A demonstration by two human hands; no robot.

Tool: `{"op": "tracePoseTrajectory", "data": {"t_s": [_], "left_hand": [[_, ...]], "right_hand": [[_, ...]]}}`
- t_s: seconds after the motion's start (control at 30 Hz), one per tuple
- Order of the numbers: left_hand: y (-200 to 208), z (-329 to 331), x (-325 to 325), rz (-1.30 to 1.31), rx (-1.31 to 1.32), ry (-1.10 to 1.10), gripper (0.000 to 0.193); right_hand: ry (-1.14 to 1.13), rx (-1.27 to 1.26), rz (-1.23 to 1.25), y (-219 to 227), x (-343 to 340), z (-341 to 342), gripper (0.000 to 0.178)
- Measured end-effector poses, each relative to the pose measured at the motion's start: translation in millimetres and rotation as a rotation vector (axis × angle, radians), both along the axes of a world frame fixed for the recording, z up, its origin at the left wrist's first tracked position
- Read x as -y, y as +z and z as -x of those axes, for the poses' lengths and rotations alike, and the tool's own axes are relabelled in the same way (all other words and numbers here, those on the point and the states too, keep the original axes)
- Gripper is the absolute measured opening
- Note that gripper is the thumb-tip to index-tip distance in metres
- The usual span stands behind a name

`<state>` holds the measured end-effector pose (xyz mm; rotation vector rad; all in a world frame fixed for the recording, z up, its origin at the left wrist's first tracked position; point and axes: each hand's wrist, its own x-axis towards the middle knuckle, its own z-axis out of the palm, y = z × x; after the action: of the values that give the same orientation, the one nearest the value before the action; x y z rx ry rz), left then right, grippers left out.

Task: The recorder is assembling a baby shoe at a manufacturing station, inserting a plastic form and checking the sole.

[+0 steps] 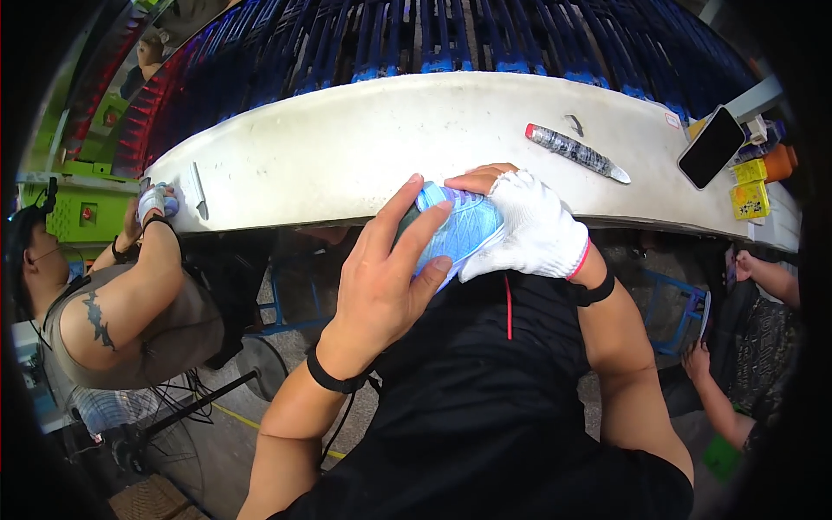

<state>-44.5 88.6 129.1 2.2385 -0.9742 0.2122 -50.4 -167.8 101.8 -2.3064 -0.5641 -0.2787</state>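
Note:
A light-blue sneaker [468, 227] with purplish laces is held at the table's front edge, just above my lap. My left hand [381, 269], bare, curls its fingers and thumb around the shoe's left side and top. On the other side, my right hand [539, 227] wears a white knitted glove with bare fingertips and grips the shoe from the right and far end. Part of the shoe is hidden behind my fingers.
Right of the shoe on the white table [347, 147] lies a tape-wrapped tool [576, 152] with a red end. A phone [711, 147] and yellow boxes [750, 186] are farther right. At the left, a co-worker [130, 321] sits near a white-handled tool [198, 186]. Blue slats [442, 39] lie beyond the table.

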Motion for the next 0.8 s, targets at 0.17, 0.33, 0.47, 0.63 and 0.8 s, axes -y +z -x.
{"op": "tracePoseTrajectory", "data": {"t_s": [0.17, 0.33, 0.47, 0.63, 0.8], "left_hand": [[-2.4, 1.3, 0.6, -0.023, -0.020, 0.002, 0.062], [-10.5, -13.5, -3.7, 0.145, 0.012, -0.013, 0.051], [-12.3, -17.4, -7.3, 0.198, -0.019, -0.018, 0.044], [-8.2, -23.7, -5.8, 0.284, -0.141, 0.061, 0.039], [30.2, -19.8, 21.6, 0.537, -0.493, -0.008, 0.036]], "right_hand": [[-0.017, -0.146, -0.082, -3.0, -2.4, -1.0, 0.088], [-0.054, -0.077, -0.246, -26.2, -7.7, 3.4, 0.057], [-0.271, -0.126, -0.715, -30.5, -12.5, 15.0, 0.035], [-0.127, 0.260, -0.325, -19.2, 2.7, 43.0, 0.070], [-0.162, 0.378, -0.061, 3.4, -19.1, 69.3, 0.100]]}}
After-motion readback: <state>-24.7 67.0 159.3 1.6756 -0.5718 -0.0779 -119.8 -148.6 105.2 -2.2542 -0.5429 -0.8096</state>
